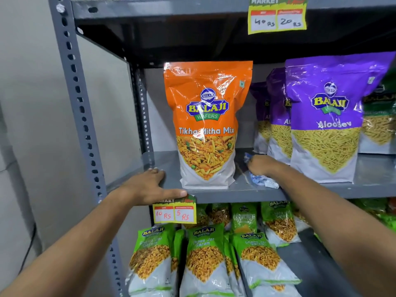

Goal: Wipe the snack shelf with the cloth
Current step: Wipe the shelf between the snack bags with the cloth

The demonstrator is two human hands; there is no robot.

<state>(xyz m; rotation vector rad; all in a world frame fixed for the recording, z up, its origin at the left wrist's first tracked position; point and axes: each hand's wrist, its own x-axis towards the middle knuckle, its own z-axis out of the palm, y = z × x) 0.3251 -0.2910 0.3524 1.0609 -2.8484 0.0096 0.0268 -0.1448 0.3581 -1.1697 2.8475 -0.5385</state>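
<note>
- The shelf (162,166) edge is braced by the left hand (150,186), fingers flat, nothing held.
- The orange pouch (206,125) is best left standing, steadied if nudged.
- The cloth (260,179) is bunched in the right hand (260,166), fingers curled round it; firm strokes should be carried beside the purple pouch (325,116).
</note>
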